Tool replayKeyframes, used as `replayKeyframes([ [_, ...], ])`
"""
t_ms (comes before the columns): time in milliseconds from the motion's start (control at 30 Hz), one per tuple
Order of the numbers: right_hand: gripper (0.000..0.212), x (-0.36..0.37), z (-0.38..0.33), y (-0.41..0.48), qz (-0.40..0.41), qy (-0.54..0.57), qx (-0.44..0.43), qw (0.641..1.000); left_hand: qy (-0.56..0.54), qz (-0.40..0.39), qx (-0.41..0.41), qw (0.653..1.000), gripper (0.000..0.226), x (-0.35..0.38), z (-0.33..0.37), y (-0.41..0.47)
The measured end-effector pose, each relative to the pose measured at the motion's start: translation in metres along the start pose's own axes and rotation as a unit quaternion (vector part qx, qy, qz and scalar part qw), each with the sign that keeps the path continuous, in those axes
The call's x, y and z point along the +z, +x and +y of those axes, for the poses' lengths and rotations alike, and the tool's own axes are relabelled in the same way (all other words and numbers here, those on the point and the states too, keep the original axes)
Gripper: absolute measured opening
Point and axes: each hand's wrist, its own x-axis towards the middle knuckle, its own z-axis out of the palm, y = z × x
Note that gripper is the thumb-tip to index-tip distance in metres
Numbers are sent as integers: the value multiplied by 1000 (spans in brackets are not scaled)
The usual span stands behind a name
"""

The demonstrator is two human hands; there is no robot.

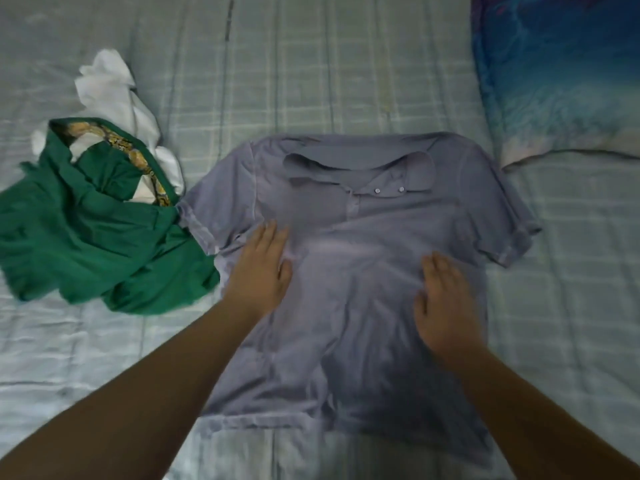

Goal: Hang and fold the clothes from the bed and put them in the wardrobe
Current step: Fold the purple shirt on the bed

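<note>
Two flat palms are what you have on the grey polo shirt [360, 341], which lies face up in the middle of the bed [311, 64], collar at the far end and hem toward you. Spread out like this, with both short sleeves out to the sides, it looks ready for folding, and your hands seem to be there to press out wrinkles and hold the cloth flat.

Your left hand [258, 271] rests on the chest on the left, near the sleeve seam, with its fingers straight and together, pointing away from you. Your right hand [443, 303] rests on the right of the chest, a little nearer to you, also with straight fingers and the palm down. Neither hand grips anything; both are wide open on the cloth. Both forearms reach in from the near edge, angled toward each other.

At the left a crumpled green garment [86, 244] touches the shirt's left sleeve, with a white garment [110, 88] just beyond it; both look unfolded. A blue pillow [561, 74] sits at the far right.
</note>
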Motion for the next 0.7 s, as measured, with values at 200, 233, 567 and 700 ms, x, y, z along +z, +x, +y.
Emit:
replayKeyframes([
  [200,60,13,-17,-133,-78,-11,13,997,37,-100,25,994,57,40,13,-143],
  [233,59,12,-19,-149,-85,-8,21,996,36,-105,19,994,57,42,13,-162],
  [567,76,11,17,-235,-194,-91,-42,976,129,-174,21,976,70,47,-32,-253],
  [700,79,16,24,-232,-185,-78,-41,979,141,-156,42,977,72,40,-33,-243],
])
